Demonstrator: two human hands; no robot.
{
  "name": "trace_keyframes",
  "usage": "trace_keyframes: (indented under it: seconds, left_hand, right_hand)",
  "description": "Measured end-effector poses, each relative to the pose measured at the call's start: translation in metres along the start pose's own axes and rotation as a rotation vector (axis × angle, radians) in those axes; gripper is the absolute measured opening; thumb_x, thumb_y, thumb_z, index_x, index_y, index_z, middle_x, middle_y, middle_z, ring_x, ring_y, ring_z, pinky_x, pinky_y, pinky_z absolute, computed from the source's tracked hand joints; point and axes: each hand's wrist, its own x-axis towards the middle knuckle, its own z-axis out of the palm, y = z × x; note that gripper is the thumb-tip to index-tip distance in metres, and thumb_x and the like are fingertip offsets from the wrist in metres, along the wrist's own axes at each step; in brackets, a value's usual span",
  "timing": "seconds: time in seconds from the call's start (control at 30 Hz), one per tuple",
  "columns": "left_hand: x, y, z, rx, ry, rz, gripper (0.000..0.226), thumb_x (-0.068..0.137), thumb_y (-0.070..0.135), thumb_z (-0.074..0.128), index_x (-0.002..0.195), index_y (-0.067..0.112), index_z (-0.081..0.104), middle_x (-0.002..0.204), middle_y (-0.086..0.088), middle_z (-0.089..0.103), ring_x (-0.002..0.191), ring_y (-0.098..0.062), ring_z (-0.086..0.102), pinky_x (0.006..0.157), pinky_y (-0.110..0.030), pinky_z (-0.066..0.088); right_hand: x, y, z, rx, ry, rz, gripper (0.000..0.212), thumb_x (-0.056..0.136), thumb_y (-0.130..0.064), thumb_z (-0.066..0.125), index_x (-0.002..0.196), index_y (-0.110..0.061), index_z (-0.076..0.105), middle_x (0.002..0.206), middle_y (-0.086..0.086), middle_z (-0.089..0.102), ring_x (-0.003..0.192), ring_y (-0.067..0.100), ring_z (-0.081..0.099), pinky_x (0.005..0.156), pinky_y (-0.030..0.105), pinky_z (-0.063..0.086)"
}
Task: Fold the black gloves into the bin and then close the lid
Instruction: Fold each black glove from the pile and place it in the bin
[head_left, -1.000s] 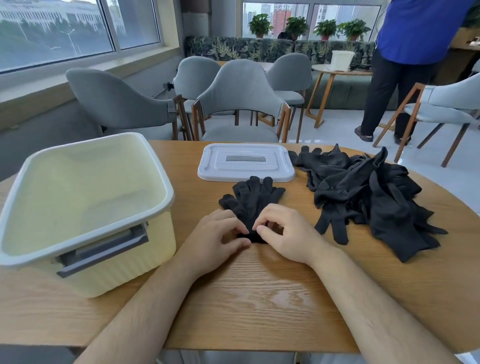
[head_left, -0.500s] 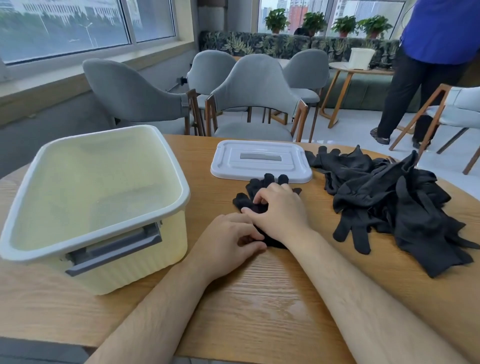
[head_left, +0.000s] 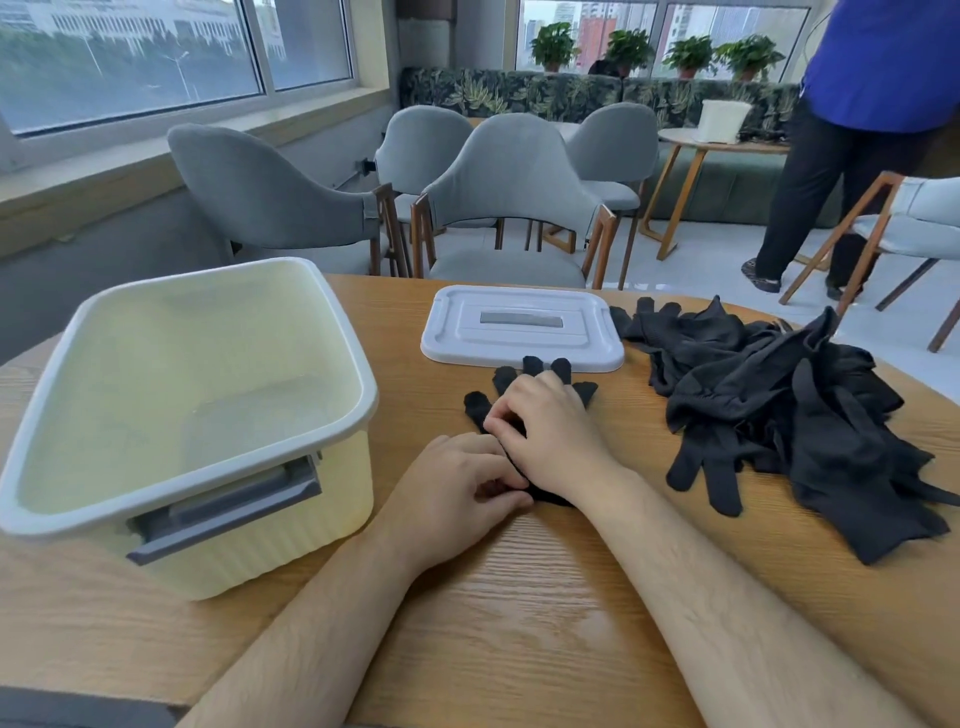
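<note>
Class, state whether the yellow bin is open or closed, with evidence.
Open. The bin shows its bare inside; the lid lies apart on the table.

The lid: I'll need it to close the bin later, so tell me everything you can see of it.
The lid is a pale grey-white rounded rectangle, plastic by its look, with a raised rim and a darker grey strip in its middle. It lies flat, top up, off the bin, at the far side of the wooden table. A flat glove's fingertips reach its near edge; the glove pile lies right of it.
</note>
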Motion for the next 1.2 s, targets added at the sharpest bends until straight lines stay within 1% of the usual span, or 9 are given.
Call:
trace_keyframes:
  seconds: [0.13,0.27,0.43,0.53,0.6,0.77,0.87,0.97,1.2]
  left_hand:
    - [-0.001,0.001,-0.002,0.012,-0.027,-0.005,0.009,0.085,0.046,0.072,0.086,0.037,0.072,0.087,0.022,0.062,0.089,-0.001,0.057,0.085,-0.024,0.042]
    - [0.000,0.003,-0.002,0.018,-0.037,-0.015,0.012,0.085,0.047,0.072,0.085,0.035,0.072,0.084,0.021,0.060,0.088,-0.002,0.057,0.084,-0.030,0.043]
    - [0.000,0.002,-0.002,0.005,-0.030,-0.018,0.012,0.085,0.047,0.072,0.085,0.035,0.072,0.083,0.022,0.060,0.088,-0.002,0.057,0.084,-0.029,0.043]
    - [0.000,0.002,-0.002,0.008,-0.030,-0.010,0.012,0.086,0.047,0.071,0.085,0.035,0.072,0.083,0.022,0.059,0.087,-0.002,0.057,0.083,-0.029,0.043]
    - [-0.001,0.002,-0.002,0.007,-0.033,-0.010,0.013,0.085,0.047,0.071,0.084,0.034,0.072,0.082,0.022,0.059,0.086,-0.002,0.057,0.083,-0.030,0.044]
    - [0.000,0.004,-0.002,-0.012,0.047,-0.017,0.016,0.088,0.049,0.068,0.085,0.033,0.067,0.081,0.018,0.055,0.086,-0.006,0.055,0.079,-0.024,0.044]
    - [0.006,0.006,0.001,0.047,0.170,-0.038,0.018,0.098,0.043,0.054,0.106,0.033,0.066,0.106,0.020,0.056,0.105,-0.003,0.054,0.091,-0.024,0.041]
    - [0.009,0.001,0.008,0.177,0.041,-0.085,0.039,0.100,0.050,0.047,0.136,0.037,0.056,0.144,0.023,0.047,0.140,0.002,0.035,0.113,-0.027,0.028]
    - [0.009,-0.003,0.013,0.201,-0.027,-0.120,0.045,0.100,0.056,0.042,0.141,0.040,0.052,0.150,0.025,0.042,0.144,0.007,0.024,0.117,-0.021,0.014]
  right_hand:
    - [0.006,0.013,-0.005,0.095,0.131,0.189,0.021,0.100,-0.041,0.056,0.098,-0.024,0.069,0.102,-0.011,0.060,0.101,0.011,0.050,0.089,0.032,0.046]
    - [0.013,0.017,0.003,0.001,0.034,0.311,0.022,0.099,-0.042,0.059,0.098,-0.023,0.071,0.102,-0.006,0.056,0.104,0.015,0.050,0.087,0.033,0.046]
    - [0.015,0.013,0.004,-0.032,0.066,0.273,0.017,0.100,-0.028,0.056,0.088,-0.023,0.067,0.096,-0.010,0.055,0.099,0.013,0.053,0.077,0.029,0.040]
    - [0.015,0.013,0.005,-0.027,0.176,0.178,0.017,0.100,-0.029,0.057,0.090,-0.022,0.069,0.095,-0.011,0.058,0.092,0.012,0.054,0.079,0.034,0.049]
    - [0.015,0.013,0.007,-0.046,0.145,0.143,0.018,0.100,-0.033,0.058,0.094,-0.026,0.074,0.097,-0.012,0.059,0.096,0.012,0.053,0.082,0.036,0.049]
    - [0.014,0.024,0.002,0.010,0.221,0.238,0.023,0.102,-0.039,0.054,0.104,-0.026,0.073,0.101,-0.008,0.059,0.100,0.015,0.053,0.087,0.036,0.049]
    - [0.013,0.031,0.000,-0.048,0.129,0.353,0.030,0.101,-0.045,0.053,0.114,-0.025,0.071,0.113,-0.005,0.058,0.115,0.018,0.049,0.098,0.036,0.043]
    - [0.013,0.030,0.002,-0.037,0.077,0.389,0.030,0.099,-0.045,0.055,0.115,-0.024,0.070,0.115,-0.003,0.058,0.118,0.019,0.048,0.099,0.037,0.043]
    - [0.015,0.025,0.003,0.023,0.187,0.340,0.013,0.097,-0.028,0.060,0.091,-0.021,0.069,0.096,-0.007,0.054,0.095,0.014,0.052,0.084,0.035,0.050]
